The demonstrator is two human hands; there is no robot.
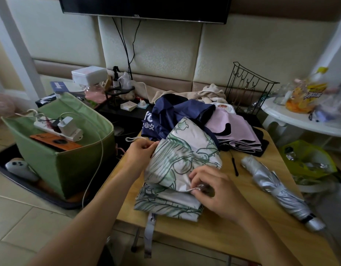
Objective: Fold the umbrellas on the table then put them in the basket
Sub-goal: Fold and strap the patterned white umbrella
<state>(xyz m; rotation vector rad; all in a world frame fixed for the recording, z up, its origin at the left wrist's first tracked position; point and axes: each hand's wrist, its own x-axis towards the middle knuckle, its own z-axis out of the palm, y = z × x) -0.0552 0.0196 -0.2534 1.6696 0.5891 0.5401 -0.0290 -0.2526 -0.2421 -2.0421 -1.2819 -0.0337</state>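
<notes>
Hands worked a white umbrella with green leaf print [182, 160] near the front of the wooden table [242, 212]: the left hand [139, 152] gripped its canopy cloth at the far left edge, while the right hand [213, 191] pinched a fold of the cloth at the near side. Behind it lay a navy umbrella [173, 114] and a pink umbrella [236, 133], unfolded, and a rolled silver umbrella [277, 187] lay well to the right. On the floor to the left stood the green fabric basket [77, 166].
</notes>
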